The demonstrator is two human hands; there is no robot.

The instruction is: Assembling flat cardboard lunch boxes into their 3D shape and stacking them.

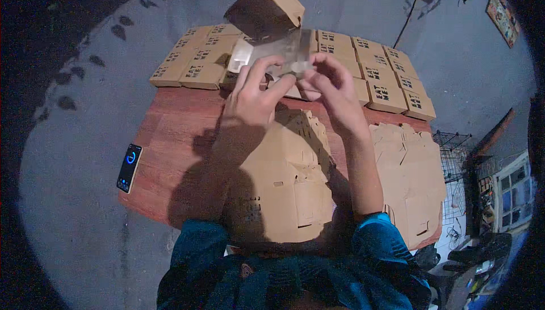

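My left hand [255,91] and my right hand [335,83] work close together at the far side of the table. Between them is a shiny, see-through plastic piece [278,52], smeared by motion; its exact kind is unclear. My left fingers are curled at its near left edge. My right thumb and fingers are pinched at its right edge. Just beyond, a brown cardboard box [275,3] stands tilted up, with its dark inner side showing. Under my forearms lies a stack of flat, unfolded cardboard box blanks [278,191] with slots and cut tabs.
Rows of folded brown boxes with dark print, the left group [198,60] and right group [374,74], line the far edge. More flat blanks [411,179] lie at the right. A lit phone [129,165] rests at the left edge of the red wooden table [164,134]. A wire rack [454,151] stands beyond.
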